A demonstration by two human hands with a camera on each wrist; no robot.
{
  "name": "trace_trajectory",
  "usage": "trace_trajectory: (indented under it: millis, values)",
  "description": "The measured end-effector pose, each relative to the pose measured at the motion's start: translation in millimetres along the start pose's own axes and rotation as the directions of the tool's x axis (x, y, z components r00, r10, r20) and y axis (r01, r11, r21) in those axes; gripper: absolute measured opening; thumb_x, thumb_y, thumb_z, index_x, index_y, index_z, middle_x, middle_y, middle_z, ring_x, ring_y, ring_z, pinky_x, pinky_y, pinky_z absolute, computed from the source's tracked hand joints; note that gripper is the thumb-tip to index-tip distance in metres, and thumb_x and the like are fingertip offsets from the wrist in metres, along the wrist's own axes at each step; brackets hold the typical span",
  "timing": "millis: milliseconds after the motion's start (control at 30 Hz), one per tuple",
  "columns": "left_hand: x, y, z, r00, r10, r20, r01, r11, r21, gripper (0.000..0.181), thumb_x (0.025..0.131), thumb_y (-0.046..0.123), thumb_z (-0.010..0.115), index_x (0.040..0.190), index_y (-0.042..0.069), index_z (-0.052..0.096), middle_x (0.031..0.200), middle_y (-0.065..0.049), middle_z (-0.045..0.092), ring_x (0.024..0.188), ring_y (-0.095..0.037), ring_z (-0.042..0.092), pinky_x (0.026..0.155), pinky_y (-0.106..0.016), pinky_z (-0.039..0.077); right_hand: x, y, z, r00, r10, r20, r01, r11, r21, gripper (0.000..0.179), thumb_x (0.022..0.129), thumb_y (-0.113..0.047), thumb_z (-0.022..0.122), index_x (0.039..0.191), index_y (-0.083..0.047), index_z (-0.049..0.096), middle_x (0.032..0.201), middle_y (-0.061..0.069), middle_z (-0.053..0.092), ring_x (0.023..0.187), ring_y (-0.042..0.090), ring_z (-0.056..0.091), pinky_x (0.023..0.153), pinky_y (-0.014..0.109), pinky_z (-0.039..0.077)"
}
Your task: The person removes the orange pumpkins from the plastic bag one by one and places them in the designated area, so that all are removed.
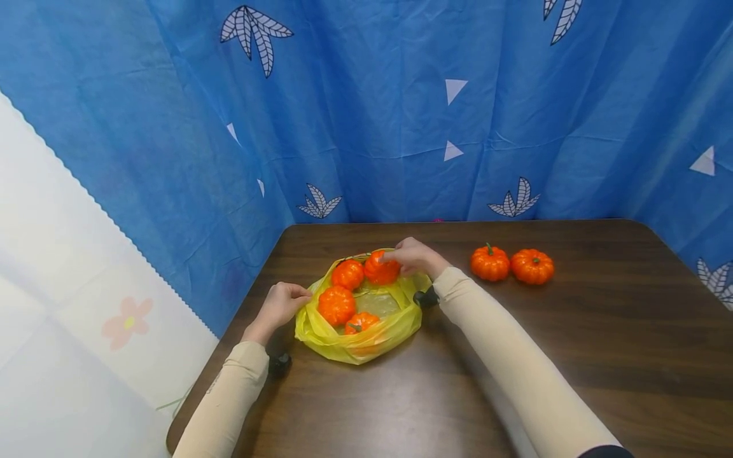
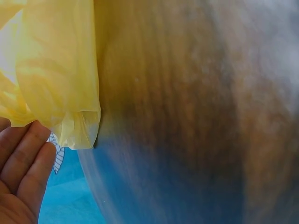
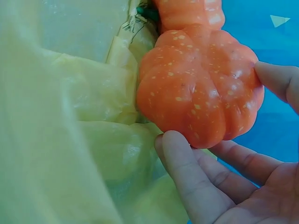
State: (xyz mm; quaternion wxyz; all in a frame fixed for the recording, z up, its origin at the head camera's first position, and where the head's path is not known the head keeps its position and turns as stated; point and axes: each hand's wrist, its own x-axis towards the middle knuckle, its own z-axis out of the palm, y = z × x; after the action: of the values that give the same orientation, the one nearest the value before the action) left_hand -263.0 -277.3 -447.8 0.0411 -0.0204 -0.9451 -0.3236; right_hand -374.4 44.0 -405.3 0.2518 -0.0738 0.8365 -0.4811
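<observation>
A yellow plastic bag (image 1: 357,353) stands with its mouth open on the table, several small orange pumpkins (image 1: 336,305) inside it. At the bag's left rim, my left hand (image 1: 282,306) pinches the plastic; the left wrist view shows its fingers (image 2: 29,158) against the bag's edge (image 2: 77,126). My right hand (image 1: 417,256) grips a speckled orange pumpkin (image 3: 201,88) at the back of the bag's mouth, thumb on one side and fingers on the other. This pumpkin touches another pumpkin (image 3: 189,11) in the right wrist view. Bag folds partly hide the front pumpkin (image 1: 362,322).
Two more pumpkins, one with an upright green stem (image 1: 489,264) and one beside it (image 1: 532,266), sit on the dark wooden table (image 1: 607,343) to the right. A blue patterned curtain (image 1: 401,114) hangs behind the table; a white flowered cloth (image 1: 74,305) hangs at the left.
</observation>
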Motion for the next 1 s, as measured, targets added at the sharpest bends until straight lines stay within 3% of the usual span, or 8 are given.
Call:
trace_trajectory:
  millis: [133, 233, 367, 433, 533, 667, 867, 1000]
  values:
    - [0.6, -0.3, 0.3, 1.000, 0.012, -0.004, -0.012, 1.000, -0.005, 0.015, 0.091, 0.012, 0.071, 0.097, 0.000, 0.078, 0.097, -0.015, 0.077, 0.084, -0.023, 0.069, 0.079, -0.039, 0.061, -1.5, 0, -3, 1.000, -0.019, 0.006, 0.019, 1.000, 0.013, 0.037, 0.087, -0.030, 0.076, 0.073, -0.013, 0.047, 0.055, -0.005, 0.033, 0.048, 0.012, 0.033, 0.056, 0.026, 0.041]
    - [0.7, -1.6, 0.7, 1.000, 0.017, -0.002, -0.017, 1.000, -0.002, 0.015, 0.091, 0.011, 0.071, 0.097, 0.000, 0.078, 0.097, -0.015, 0.077, 0.083, -0.023, 0.069, 0.078, -0.039, 0.061, -3.1, 0, -5, 1.000, -0.026, 0.012, 0.026, 0.999, 0.031, 0.031, 0.086, -0.029, 0.076, 0.094, -0.006, 0.056, 0.068, -0.002, 0.043, 0.056, 0.013, 0.043, 0.066, 0.028, 0.051]
    - [0.8, -2.3, 0.6, 1.000, 0.012, -0.003, -0.012, 1.000, 0.003, 0.015, 0.091, 0.012, 0.071, 0.098, 0.000, 0.078, 0.097, -0.015, 0.077, 0.085, -0.023, 0.070, 0.079, -0.039, 0.061, -6.5, 0, -8, 0.999, -0.045, 0.025, 0.044, 0.998, 0.039, 0.050, 0.087, -0.027, 0.077, 0.123, 0.001, 0.057, 0.095, 0.006, 0.053, 0.071, 0.016, 0.054, 0.086, 0.035, 0.057]
    - [0.9, -2.4, 0.5, 1.000, 0.012, -0.002, -0.012, 1.000, 0.004, 0.015, 0.091, 0.012, 0.071, 0.098, 0.000, 0.078, 0.098, -0.015, 0.077, 0.085, -0.023, 0.070, 0.079, -0.039, 0.061, -9.0, 1, -9, 0.997, -0.065, 0.033, 0.064, 0.997, 0.043, 0.055, 0.088, -0.026, 0.076, 0.130, 0.002, 0.055, 0.109, 0.010, 0.056, 0.080, 0.018, 0.059, 0.094, 0.040, 0.057]
    - [1.0, -2.1, 0.3, 1.000, 0.013, -0.001, -0.013, 1.000, 0.001, 0.015, 0.091, 0.012, 0.071, 0.098, 0.000, 0.078, 0.098, -0.015, 0.077, 0.085, -0.023, 0.070, 0.079, -0.039, 0.061, -13.3, 1, -12, 0.994, -0.093, 0.051, 0.089, 0.993, 0.075, 0.056, 0.089, -0.022, 0.074, 0.133, 0.003, 0.053, 0.129, 0.016, 0.056, 0.102, 0.025, 0.064, 0.103, 0.045, 0.052]
    - [1.0, -2.4, 0.3, 1.000, 0.022, -0.001, -0.022, 1.000, 0.006, 0.015, 0.091, 0.012, 0.071, 0.098, 0.000, 0.078, 0.097, -0.015, 0.077, 0.085, -0.024, 0.070, 0.079, -0.039, 0.061, -18.6, 1, -13, 0.991, -0.121, 0.055, 0.116, 0.989, 0.095, 0.055, 0.088, -0.019, 0.074, 0.134, 0.003, 0.053, 0.138, 0.019, 0.054, 0.117, 0.030, 0.060, 0.107, 0.045, 0.049]
    - [0.5, -0.2, 0.1, 0.999, 0.030, -0.009, -0.030, 1.000, 0.009, 0.015, 0.090, 0.012, 0.072, 0.097, 0.001, 0.079, 0.097, -0.014, 0.077, 0.087, -0.026, 0.070, 0.081, -0.041, 0.061, -26.4, 0, -14, 0.982, -0.183, 0.045, 0.180, 0.982, 0.047, 0.054, 0.086, -0.016, 0.077, 0.133, 0.000, 0.057, 0.132, 0.017, 0.059, 0.111, 0.025, 0.061, 0.105, 0.040, 0.051]
    - [0.3, -0.2, 0.4, 0.999, 0.029, -0.012, -0.029, 1.000, 0.010, 0.015, 0.090, 0.012, 0.072, 0.097, 0.001, 0.079, 0.097, -0.014, 0.077, 0.087, -0.025, 0.070, 0.081, -0.041, 0.061, -30.9, 2, -16, 0.973, -0.225, 0.050, 0.221, 0.972, 0.078, 0.052, 0.086, -0.012, 0.076, 0.132, 0.001, 0.057, 0.127, 0.019, 0.062, 0.105, 0.025, 0.062, 0.105, 0.044, 0.051]
